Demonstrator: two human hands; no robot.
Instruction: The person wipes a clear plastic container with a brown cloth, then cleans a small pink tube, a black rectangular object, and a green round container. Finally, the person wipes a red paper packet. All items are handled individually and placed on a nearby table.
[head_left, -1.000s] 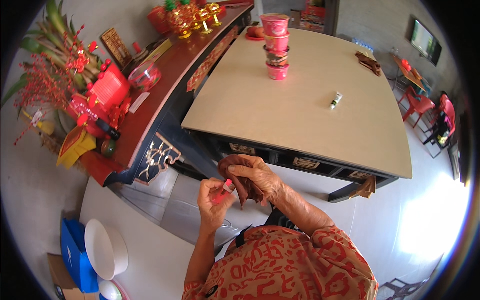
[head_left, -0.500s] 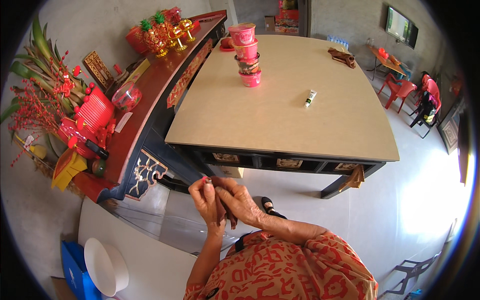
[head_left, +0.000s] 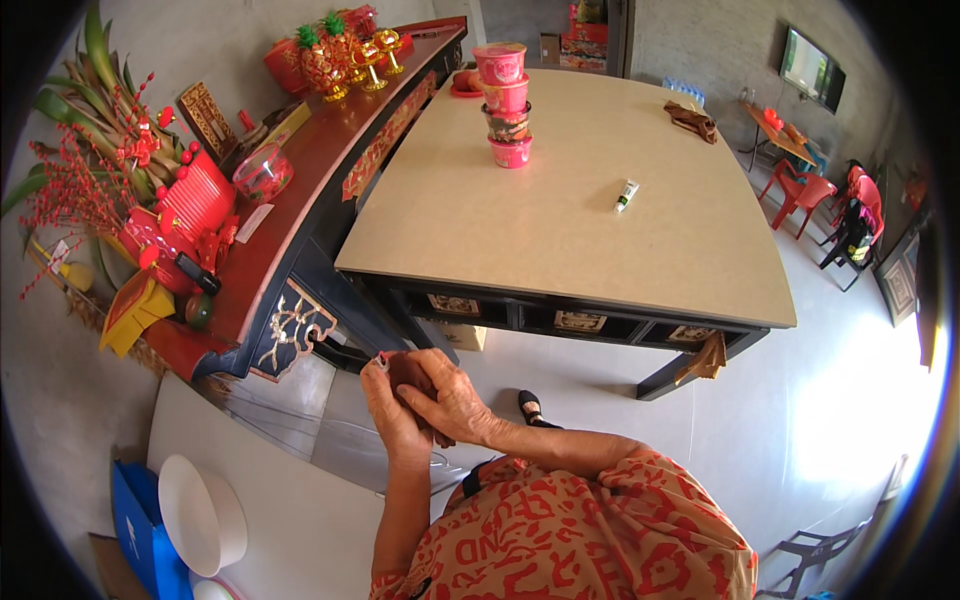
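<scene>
My left hand (head_left: 398,425) and my right hand (head_left: 452,402) meet in front of me, short of the table's near edge. Between them is bunched a brown cloth (head_left: 408,371), gripped by both hands. At the left fingertips a small shiny piece with a pinkish tip (head_left: 381,361) shows; its kind is too small to tell. The right fingers curl over the cloth from above. On the large beige table (head_left: 560,235) lies a white and green tube (head_left: 626,195), out of reach of both hands. A second brown cloth (head_left: 690,121) is crumpled at the far right corner.
Stacked pink tubs (head_left: 508,108) stand on the table's far left. Along the left runs a red altar table (head_left: 300,150) with ornaments and plants. A white round basin (head_left: 205,515) and a blue bag (head_left: 150,530) are at lower left. Red chairs (head_left: 803,192) stand far right.
Both hands have shifted a little left, and the right hand has turned, closing further over the brown cloth. Less of the cloth hangs below the hands. The view has shifted slightly.
</scene>
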